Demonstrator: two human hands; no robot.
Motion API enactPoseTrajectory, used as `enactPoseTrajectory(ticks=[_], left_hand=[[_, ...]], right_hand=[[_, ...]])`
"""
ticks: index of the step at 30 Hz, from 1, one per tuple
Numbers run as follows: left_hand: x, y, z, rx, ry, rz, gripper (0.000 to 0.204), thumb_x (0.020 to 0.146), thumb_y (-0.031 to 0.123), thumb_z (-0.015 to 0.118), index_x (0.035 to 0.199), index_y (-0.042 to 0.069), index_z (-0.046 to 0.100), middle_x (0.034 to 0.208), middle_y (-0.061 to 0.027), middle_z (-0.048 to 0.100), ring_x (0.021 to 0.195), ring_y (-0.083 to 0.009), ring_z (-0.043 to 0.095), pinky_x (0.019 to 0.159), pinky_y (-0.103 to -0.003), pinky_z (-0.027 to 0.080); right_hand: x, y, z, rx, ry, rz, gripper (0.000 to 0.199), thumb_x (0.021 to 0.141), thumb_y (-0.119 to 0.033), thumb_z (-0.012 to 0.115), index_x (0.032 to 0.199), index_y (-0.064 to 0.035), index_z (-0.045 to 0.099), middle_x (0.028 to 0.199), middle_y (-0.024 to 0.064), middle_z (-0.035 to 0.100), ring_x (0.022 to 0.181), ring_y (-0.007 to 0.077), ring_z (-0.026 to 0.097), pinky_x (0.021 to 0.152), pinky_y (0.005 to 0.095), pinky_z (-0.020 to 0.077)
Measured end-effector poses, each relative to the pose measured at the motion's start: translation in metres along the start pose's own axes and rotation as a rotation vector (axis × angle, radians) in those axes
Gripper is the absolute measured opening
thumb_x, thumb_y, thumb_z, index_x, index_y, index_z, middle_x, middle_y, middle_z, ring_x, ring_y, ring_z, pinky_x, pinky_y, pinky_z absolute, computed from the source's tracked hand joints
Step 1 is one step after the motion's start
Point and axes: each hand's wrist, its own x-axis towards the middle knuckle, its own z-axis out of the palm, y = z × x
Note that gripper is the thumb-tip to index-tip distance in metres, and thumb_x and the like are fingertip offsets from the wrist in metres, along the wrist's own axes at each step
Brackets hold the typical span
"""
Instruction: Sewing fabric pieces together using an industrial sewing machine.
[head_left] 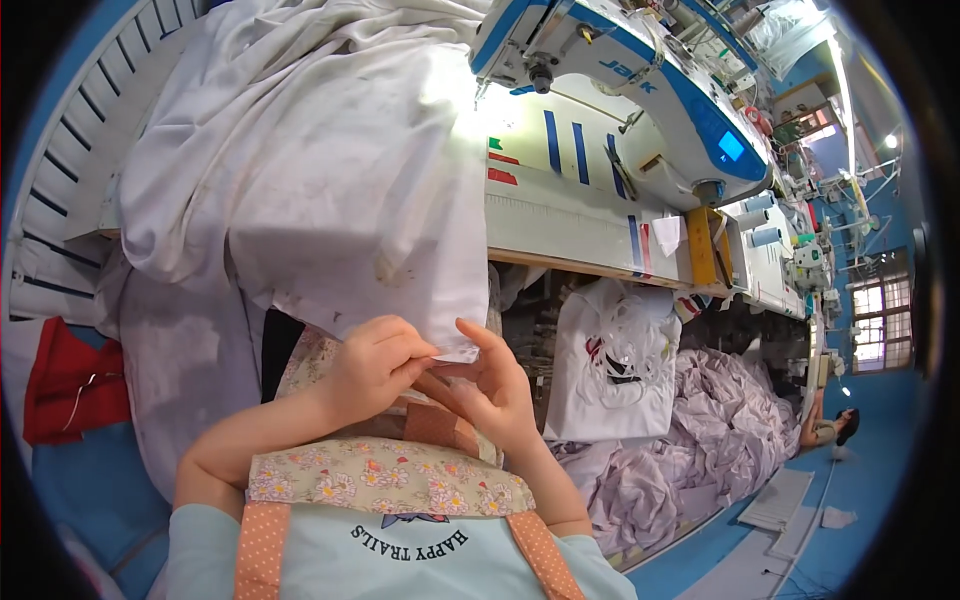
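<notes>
Left hand [378, 365] grip is closed on the near edge of the white cloth [350, 200]; right hand [500, 392] is at the near right corner, fingers parted, can't tell if pinching. Right hand is nearer the cloth's right edge. From both hands the cloth runs lengthwise to far, over the bench [565, 215], right edge pointing toward the sewing machine [640, 90] head.

– What's near the yellow box [703, 245]?
– Thread cones [766, 237] just to its right; a white bag [600, 405] below, to its left.
– Farther off?
– Crumpled lilac fabric [722, 405] below it, a window [883, 308] well to its right, red cloth [60, 402] far left of it.
</notes>
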Motion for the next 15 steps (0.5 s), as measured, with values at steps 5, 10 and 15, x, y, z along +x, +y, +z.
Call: enactPoseTrajectory(ticks=[5,10,15], left_hand=[[-0.003,-0.002,0.001,0.068,-0.032,0.082,0.02,0.073,0.004,0.074,0.093,0.007,0.07,0.083,-0.0057,0.062,0.075,-0.0255,0.06,0.064,-0.037,0.048],[-0.004,-0.008,0.005,0.176,-0.063,0.263,0.025,0.07,0.006,0.072,0.095,0.007,0.07,0.083,-0.0039,0.061,0.075,-0.0239,0.059,0.065,-0.036,0.047],[-0.006,-0.005,0.009,0.076,-0.048,0.127,0.024,0.069,0.002,0.073,0.093,0.007,0.07,0.085,-0.0044,0.061,0.076,-0.0246,0.059,0.066,-0.037,0.048]], right_hand=[[0.001,-0.003,0.004,-0.086,0.101,0.068,0.05,0.087,0.007,0.052,0.137,0.0031,0.048,0.092,0.0036,0.059,0.08,0.0075,0.056,0.076,0.023,0.0499],[0.004,-0.001,-0.001,-0.26,0.134,0.134,0.049,0.086,0.013,0.047,0.134,0.0035,0.05,0.108,0.0097,0.063,0.098,0.0124,0.059,0.087,0.027,0.0496],[0.001,0.007,0.002,-0.238,0.214,0.044,0.052,0.083,0.012,0.05,0.132,-0.0026,0.055,0.079,0.004,0.058,0.068,0.0062,0.05,0.064,0.0202,0.0421]])
